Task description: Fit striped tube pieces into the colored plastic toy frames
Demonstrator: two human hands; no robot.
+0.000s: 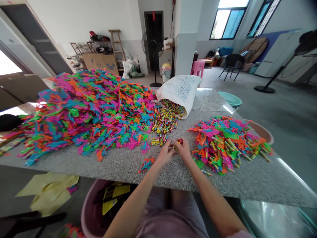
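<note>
Two hands are meeting above the worktop [173,178], fingertips almost touching. The right hand [182,148] is curling nearly closed around some small red-and-yellow tubes [180,141]; its fingers are covering most of them, so their number is staying unclear. The left hand [166,154] is bending its fingers toward its thumb, and whether it is gripping anything I cannot tell.

Three groups of plastic pieces are lying on the worktop: one huge heap [94,109] on the left, one smaller heap [223,142] on the right, mixed with tubes, and one little cluster [147,164] beside the left forearm. Pieces are overlapping too thickly for counting. One white bag [180,87] is spilling a mass of loose tubes [164,124] just beyond the hands; its inner contents are hiding in its folds, and its print is blurring.

Three basins are showing: one green [230,98], one peach [264,132], partly hiding behind the worktop's edge, and one mauve [86,208], running out of view below. Two fans are standing behind, one whole [153,44], one [307,43] being cut off at the right.
</note>
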